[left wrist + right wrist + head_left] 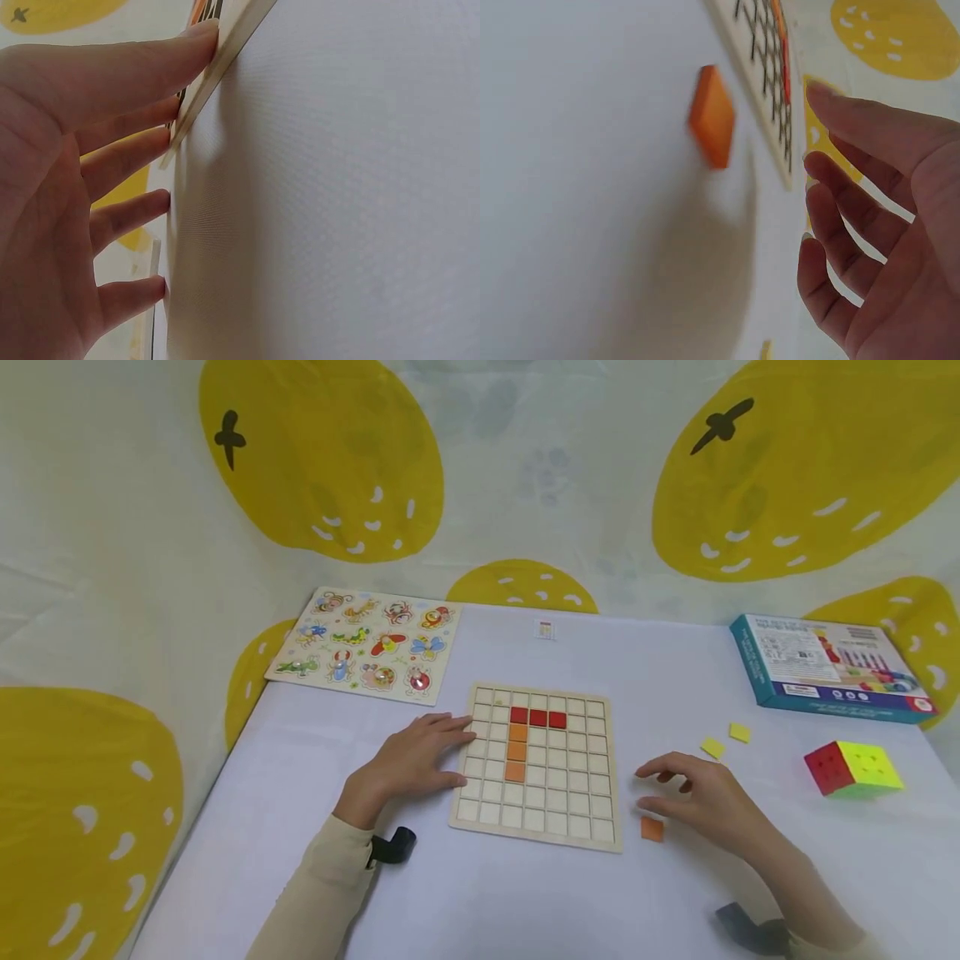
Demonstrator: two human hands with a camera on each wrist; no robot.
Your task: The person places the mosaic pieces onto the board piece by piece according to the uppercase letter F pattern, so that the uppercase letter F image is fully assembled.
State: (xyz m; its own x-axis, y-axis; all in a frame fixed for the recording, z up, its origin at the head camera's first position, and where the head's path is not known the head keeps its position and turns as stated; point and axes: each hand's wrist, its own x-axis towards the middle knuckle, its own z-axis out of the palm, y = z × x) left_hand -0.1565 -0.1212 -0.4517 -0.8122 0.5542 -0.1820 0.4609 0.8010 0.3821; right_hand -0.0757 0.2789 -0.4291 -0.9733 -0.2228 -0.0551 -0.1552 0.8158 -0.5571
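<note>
A square wooden grid board [555,799] lies flat on the white table. Three red tiles [537,717] form a row near its top, and a column of three orange tiles [516,751] runs down from the row's left end. Along the board's left edge my left hand [416,756] rests with fingers spread, thumb tip at the rim in the left wrist view. My right hand [708,793] hovers right of the board, fingers loosely bent and holding nothing. Just below its thumb, a loose orange tile [652,828] lies on the table.
Two yellow tiles [712,747] lie beyond the right hand. A puzzle cube [855,770] stands farther right, near a boxed set [832,668]. An insect puzzle board [360,647] lies at the back left, and a small printed card [545,629] at the back.
</note>
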